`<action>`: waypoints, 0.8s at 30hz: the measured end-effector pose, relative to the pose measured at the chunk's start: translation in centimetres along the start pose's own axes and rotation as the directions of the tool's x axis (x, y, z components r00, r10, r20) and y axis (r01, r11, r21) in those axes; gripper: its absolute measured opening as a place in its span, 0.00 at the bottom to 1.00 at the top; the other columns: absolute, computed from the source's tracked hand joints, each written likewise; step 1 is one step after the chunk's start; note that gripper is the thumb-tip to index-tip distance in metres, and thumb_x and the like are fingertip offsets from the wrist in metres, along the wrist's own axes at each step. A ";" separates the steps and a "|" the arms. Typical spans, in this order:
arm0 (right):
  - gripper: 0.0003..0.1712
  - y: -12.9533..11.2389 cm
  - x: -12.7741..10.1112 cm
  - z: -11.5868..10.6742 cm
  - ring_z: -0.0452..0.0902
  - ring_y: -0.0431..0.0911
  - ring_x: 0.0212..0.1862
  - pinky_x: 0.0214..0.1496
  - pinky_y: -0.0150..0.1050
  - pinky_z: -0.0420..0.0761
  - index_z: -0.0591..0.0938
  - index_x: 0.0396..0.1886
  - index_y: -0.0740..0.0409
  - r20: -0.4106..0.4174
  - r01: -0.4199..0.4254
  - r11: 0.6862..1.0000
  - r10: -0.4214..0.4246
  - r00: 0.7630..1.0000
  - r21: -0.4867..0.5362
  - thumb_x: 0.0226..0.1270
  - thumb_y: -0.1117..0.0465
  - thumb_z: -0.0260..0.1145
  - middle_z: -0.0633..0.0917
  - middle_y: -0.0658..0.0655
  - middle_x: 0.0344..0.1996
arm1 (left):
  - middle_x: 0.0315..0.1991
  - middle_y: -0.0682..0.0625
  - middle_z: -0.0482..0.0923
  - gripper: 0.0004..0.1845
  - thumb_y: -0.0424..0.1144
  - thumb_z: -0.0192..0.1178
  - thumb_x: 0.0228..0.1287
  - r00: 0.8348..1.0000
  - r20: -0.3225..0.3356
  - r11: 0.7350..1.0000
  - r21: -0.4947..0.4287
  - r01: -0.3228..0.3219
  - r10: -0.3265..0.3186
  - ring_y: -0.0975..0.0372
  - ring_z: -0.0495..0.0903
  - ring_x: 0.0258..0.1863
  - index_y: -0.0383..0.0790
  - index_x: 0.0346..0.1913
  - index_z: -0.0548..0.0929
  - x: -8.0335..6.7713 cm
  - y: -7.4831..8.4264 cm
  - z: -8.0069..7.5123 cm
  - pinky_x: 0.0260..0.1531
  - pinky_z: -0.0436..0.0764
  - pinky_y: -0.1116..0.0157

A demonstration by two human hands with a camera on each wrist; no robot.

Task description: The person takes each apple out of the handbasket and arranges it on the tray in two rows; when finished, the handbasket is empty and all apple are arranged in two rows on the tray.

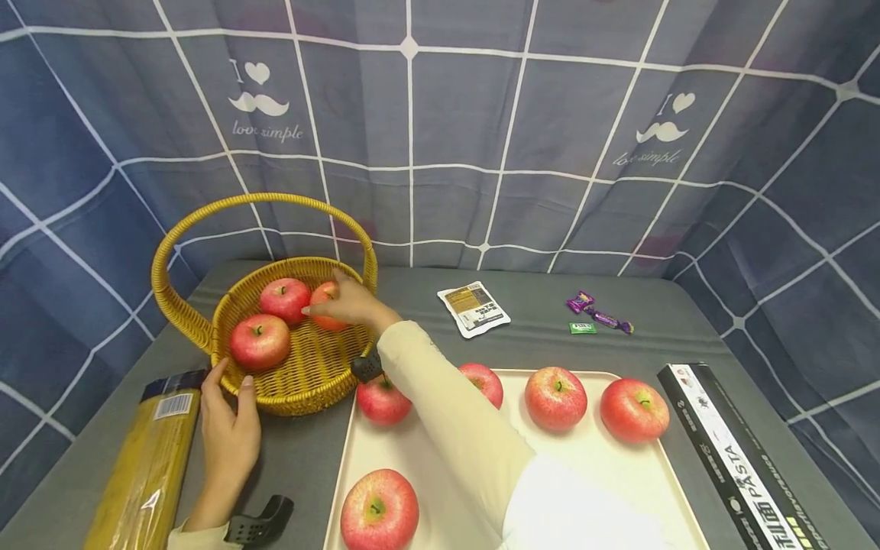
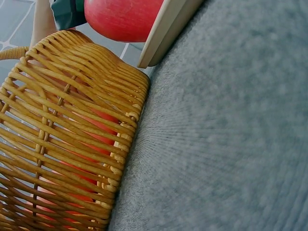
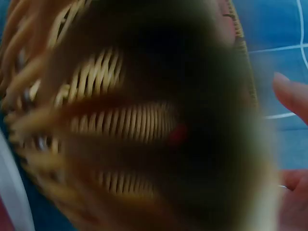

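A yellow wicker basket (image 1: 309, 393) with a tall arched handle holds three red apples. My right hand (image 1: 354, 302) reaches in over the basket's right side, its thumb and fingers spread around the rightmost apple (image 1: 328, 322). The other two, a rear apple (image 1: 284, 298) and a front apple (image 1: 260, 342), lie to its left. My left hand (image 1: 230, 431) is at the basket's front left, fingertips right at the rim and thumb apart from the fingers. In the left wrist view, the woven wall (image 2: 72, 134) shows red apples through its gaps. Dark blur covers much of the right wrist view.
A cream tray (image 1: 429, 458) with several apples stands in front, under my right forearm. Left lies a yellow pasta packet (image 1: 147, 458); right, a black pasta box (image 1: 742, 458). Behind the tray are a white sachet (image 1: 474, 308), purple-wrapped candies (image 1: 605, 317) and a green packet (image 1: 582, 328).
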State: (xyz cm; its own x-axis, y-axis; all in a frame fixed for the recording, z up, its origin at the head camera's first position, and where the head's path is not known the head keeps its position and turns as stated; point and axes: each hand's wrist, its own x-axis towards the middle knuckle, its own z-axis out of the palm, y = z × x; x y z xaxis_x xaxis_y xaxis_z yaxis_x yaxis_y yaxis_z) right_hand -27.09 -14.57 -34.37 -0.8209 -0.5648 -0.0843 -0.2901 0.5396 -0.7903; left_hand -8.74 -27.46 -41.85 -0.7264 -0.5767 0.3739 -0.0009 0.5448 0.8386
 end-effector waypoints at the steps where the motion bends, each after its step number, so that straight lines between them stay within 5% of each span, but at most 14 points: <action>1: 0.56 0.2 0.0 0.1 0.56 0.46 0.69 0.67 0.38 0.61 0.48 0.71 0.55 0.012 0.013 1.000 -0.012 1.000 -0.014 0.49 0.45 0.69 0.59 0.55 0.69 | 0.64 0.33 0.57 0.25 0.40 0.45 0.67 1.000 0.003 1.000 0.001 0.000 0.000 0.43 0.54 0.66 0.37 0.65 0.58 0.0 0.0 0.0 0.63 0.51 0.45; 11: 0.46 0.6 -0.4 0.3 0.62 0.40 0.60 0.59 0.31 0.65 0.62 0.67 0.45 0.216 0.160 0.970 -0.119 0.969 -0.183 0.45 0.57 0.72 0.65 0.52 0.62 | 0.63 0.32 0.59 0.25 0.39 0.46 0.66 1.000 -0.015 1.000 -0.016 -0.021 0.021 0.43 0.56 0.65 0.35 0.64 0.59 0.0 0.0 0.2 0.64 0.52 0.47; 16: 0.41 0.8 -0.4 0.3 0.64 0.40 0.57 0.56 0.29 0.66 0.68 0.63 0.46 0.169 0.195 0.960 -0.162 0.972 -0.199 0.45 0.58 0.71 0.68 0.52 0.59 | 0.62 0.33 0.60 0.25 0.39 0.46 0.66 1.000 -0.007 0.999 -0.026 -0.020 0.020 0.43 0.57 0.65 0.35 0.64 0.59 0.1 0.1 0.4 0.64 0.52 0.49; 24: 0.39 -0.7 -3.0 -1.8 0.67 0.39 0.51 0.49 0.27 0.71 0.73 0.59 0.45 0.010 0.324 0.946 -0.324 0.946 0.026 0.42 0.54 0.75 0.71 0.51 0.54 | 0.63 0.33 0.59 0.25 0.40 0.45 0.66 1.000 -0.006 1.000 -0.011 0.000 0.000 0.42 0.56 0.65 0.36 0.64 0.59 0.1 0.1 0.2 0.62 0.52 0.45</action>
State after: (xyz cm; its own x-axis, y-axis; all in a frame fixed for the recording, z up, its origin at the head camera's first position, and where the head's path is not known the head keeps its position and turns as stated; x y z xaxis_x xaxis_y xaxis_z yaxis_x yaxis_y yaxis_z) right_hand -25.30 -12.14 -32.53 -0.6776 -0.7154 0.1708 -0.5278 0.3113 -0.7902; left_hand -8.94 -27.35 -41.80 -0.7222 -0.5804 0.3763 0.0069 0.5380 0.8429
